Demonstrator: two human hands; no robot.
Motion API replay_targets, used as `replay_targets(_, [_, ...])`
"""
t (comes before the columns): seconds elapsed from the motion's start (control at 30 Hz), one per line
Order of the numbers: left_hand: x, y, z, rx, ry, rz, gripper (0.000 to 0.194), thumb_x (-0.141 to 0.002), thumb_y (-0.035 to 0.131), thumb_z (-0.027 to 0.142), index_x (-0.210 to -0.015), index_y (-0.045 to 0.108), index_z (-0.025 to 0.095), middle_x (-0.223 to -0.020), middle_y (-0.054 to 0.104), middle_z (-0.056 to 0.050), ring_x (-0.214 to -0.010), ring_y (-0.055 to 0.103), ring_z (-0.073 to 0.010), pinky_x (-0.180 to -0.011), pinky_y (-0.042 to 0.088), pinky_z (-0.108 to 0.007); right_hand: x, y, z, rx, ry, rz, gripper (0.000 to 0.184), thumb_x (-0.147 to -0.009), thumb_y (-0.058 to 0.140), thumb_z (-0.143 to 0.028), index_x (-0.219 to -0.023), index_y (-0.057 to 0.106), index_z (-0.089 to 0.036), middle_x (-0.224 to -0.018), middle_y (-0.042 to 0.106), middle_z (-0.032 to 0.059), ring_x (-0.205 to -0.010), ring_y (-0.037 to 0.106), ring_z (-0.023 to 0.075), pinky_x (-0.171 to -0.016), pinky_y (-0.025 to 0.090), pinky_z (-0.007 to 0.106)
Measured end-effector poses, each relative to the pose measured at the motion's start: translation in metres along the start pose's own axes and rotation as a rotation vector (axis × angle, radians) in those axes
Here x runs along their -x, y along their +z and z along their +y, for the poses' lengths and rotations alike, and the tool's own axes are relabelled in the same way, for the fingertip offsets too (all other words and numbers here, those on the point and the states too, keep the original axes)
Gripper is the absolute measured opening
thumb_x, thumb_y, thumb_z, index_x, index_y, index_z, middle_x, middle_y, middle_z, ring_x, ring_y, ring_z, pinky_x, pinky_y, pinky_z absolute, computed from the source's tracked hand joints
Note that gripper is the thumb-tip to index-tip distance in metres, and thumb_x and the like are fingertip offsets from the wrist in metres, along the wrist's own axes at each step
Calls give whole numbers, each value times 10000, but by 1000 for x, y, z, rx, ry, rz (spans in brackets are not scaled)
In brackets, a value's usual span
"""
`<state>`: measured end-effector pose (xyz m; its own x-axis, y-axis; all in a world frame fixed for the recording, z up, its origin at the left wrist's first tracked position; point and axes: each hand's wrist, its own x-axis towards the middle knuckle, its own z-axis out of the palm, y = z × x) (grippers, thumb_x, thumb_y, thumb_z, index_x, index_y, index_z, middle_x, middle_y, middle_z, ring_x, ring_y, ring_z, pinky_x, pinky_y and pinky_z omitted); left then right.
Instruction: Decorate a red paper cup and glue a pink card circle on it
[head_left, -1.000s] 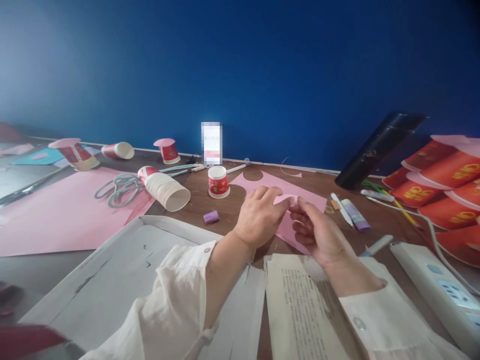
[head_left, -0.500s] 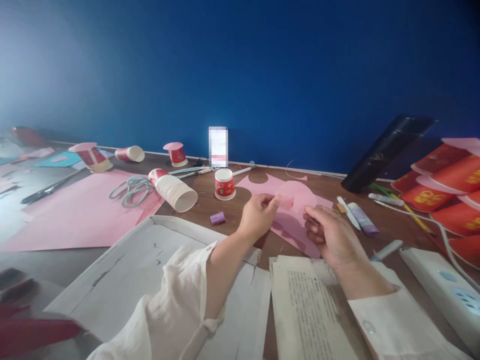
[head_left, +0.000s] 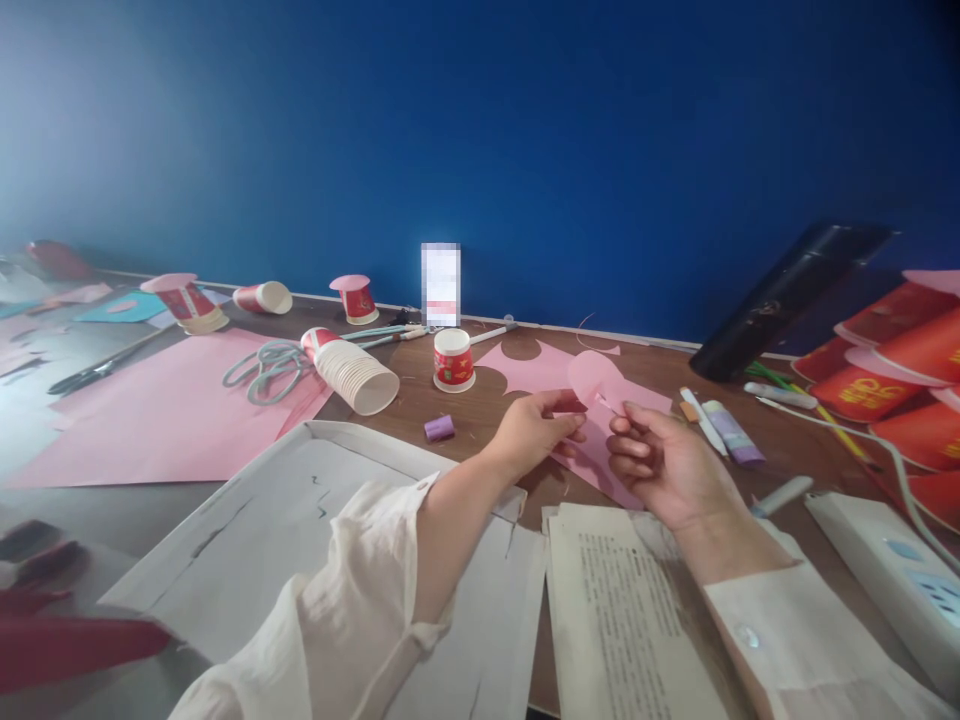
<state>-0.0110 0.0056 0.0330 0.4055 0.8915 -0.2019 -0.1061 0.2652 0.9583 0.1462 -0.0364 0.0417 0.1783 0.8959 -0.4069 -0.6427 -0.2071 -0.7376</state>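
Lying nearest, a bundle of printed pages [head_left: 619, 610], worn at the edges; left of it, a white tray [head_left: 277, 540] with dark marks; right, a white power strip [head_left: 892, 580]. Beyond the pages, two bare hands in white sleeves. Right hand [head_left: 667, 465]: thumb and forefinger pinched on a small pale piece [head_left: 609, 405], other fingers curled. Left hand [head_left: 536, 430]: fingers bent, thumb close to forefinger; whether it grips anything, cannot tell. One pink disc [head_left: 595, 375], at the fingertips, over a pink sheet [head_left: 645, 397] with curved cut-outs. Right of the sheet, a white marker [head_left: 703, 422] and a glue stick [head_left: 733, 434]; left, a purple cap [head_left: 439, 428]. Farther back, one red cup [head_left: 454, 370], mouth down; a nested cup stack [head_left: 352, 375] on its side, grey cord [head_left: 266, 370] beside it. At far right, piled red cups [head_left: 862, 385]. Rearmost, a lit phone [head_left: 441, 285], pixelated, and a black cylinder [head_left: 780, 305], tilted, both before a blue wall [head_left: 480, 140].
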Motion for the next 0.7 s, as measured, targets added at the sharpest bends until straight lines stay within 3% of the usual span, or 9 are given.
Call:
replay_targets(0.2, [-3, -1, 1, -53, -18, 73, 72, -858, 667, 172, -878, 729, 141, -722, 705, -22, -537, 624, -102, -515, 521, -225, -3, 0, 3, -6, 19, -16, 175, -698, 739, -130, -718, 568, -161, -662, 545, -31, -418, 365, 11, -275, 253, 111])
replay_targets(0.4, [-7, -5, -3, -126, 30, 70, 93, -853, 653, 131, -891, 739, 131, -724, 709, -29, -594, 644, -96, -623, 565, -237, 1, -2, -7, -140, -88, -150, 208, -701, 765, -129, -758, 569, -168, -677, 535, -49, -437, 374, 5, -325, 315, 109])
replay_targets(0.53, [-1, -14, 7, -194, 135, 37, 163, -816, 676, 123, -958, 753, 146, -794, 740, -50, -700, 688, -117, -696, 564, -237, 1, -8, -14, -227, -133, -213, 209, -733, 758, -145, -783, 559, -183, -689, 529, -64, -442, 370, 3, -350, 337, 115])
replay_targets(0.63, [2, -28, 18, -52, 189, 131, 181, -811, 612, 60, -919, 743, 122, -844, 750, -69, -758, 699, -118, -760, 570, -249, -1, -11, -14, -216, -140, -212, 204, -737, 752, -138, -797, 565, -190, -700, 528, -63, -448, 372, 6, -345, 317, 116])
replay_targets(0.7, [4, -37, 26, 37, 256, 162, 161, -852, 582, 108, -894, 738, 109, -875, 748, -82, -788, 700, -120, -806, 574, -270, -2, -12, -12, -182, -148, -203, 211, -725, 763, -140, -795, 571, -191, -700, 524, -62, -456, 373, 10, -346, 312, 119])
